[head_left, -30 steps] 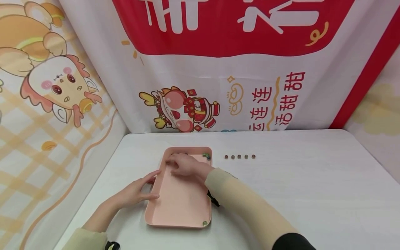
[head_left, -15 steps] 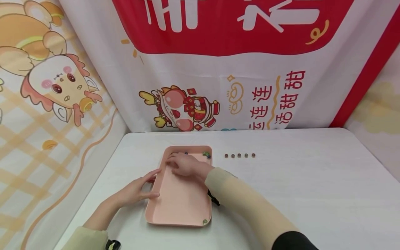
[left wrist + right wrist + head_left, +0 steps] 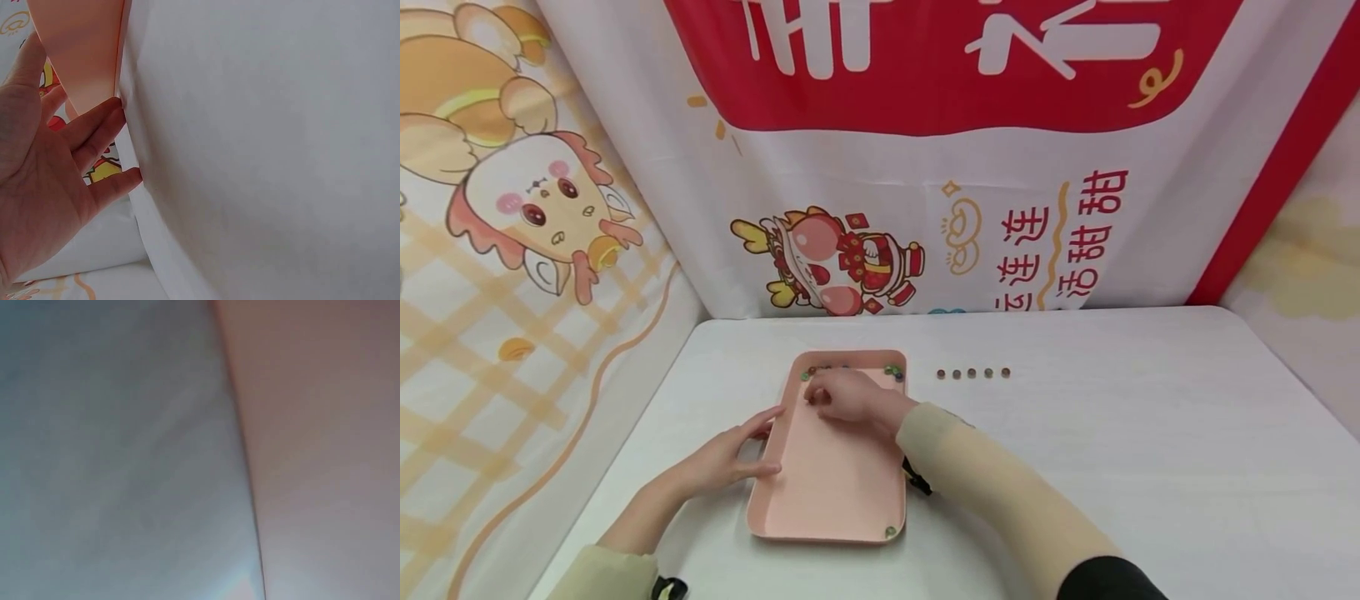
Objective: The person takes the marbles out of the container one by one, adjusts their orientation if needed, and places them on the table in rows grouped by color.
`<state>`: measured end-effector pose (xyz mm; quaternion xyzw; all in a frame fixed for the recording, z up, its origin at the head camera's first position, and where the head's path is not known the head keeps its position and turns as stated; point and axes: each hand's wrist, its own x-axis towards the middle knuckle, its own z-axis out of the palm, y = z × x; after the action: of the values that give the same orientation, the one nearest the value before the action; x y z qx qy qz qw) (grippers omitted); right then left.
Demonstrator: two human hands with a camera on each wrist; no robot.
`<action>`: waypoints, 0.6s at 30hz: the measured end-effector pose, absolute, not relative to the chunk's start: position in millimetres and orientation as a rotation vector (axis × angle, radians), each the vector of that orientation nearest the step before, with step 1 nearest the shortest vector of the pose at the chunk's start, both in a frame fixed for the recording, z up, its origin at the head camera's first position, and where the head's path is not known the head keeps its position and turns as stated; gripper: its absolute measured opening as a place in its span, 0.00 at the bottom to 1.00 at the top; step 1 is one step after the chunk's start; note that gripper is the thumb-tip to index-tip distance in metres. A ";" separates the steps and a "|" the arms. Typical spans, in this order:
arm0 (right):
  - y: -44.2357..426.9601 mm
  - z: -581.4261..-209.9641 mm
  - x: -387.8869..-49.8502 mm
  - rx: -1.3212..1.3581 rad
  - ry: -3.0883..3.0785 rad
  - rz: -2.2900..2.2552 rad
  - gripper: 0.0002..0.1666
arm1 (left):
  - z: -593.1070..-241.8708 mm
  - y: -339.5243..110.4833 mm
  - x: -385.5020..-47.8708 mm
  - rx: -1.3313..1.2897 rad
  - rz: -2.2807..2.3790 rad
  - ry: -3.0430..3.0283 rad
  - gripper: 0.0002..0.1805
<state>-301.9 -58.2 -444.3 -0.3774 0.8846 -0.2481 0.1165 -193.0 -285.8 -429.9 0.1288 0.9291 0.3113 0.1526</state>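
A pink tray (image 3: 826, 492) (image 3: 87, 56) (image 3: 325, 450) lies on the white table. Against its left wall rests my left hand (image 3: 718, 458) (image 3: 50, 169), thumb and fingers spread. Over the tray's far left part is my right hand (image 3: 848, 397), its fingers bent downward; whether a bead sits between the fingertips cannot be told. Beyond it, a green bead (image 3: 805, 377) and a reddish one (image 3: 812, 370) lie in the far left corner, with others along the far wall. Green and dark beads (image 3: 892, 371) fill the far right corner. One greenish bead (image 3: 891, 532) is in the near right corner.
Right of the tray, several small round beads (image 3: 972, 373) form a row on the white table (image 3: 1112, 450). A printed cloth (image 3: 865, 167) hangs behind the table, and another patterned cloth (image 3: 512, 333) stands at the left.
My right hand has drawn slightly back and right from the far left corner, uncovering beads there. The left hand stays at the tray's wall.
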 end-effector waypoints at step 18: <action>-43.6 -438.0 -301.5 -0.951 2.492 -0.919 0.08 | -429.7 -287.7 -192.1 0.454 0.895 2.682 0.47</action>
<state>-301.5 -43.6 -438.0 -0.3328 0.8720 -0.3217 0.1595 -192.1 -287.7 -429.7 0.1569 0.9276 0.3095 0.1384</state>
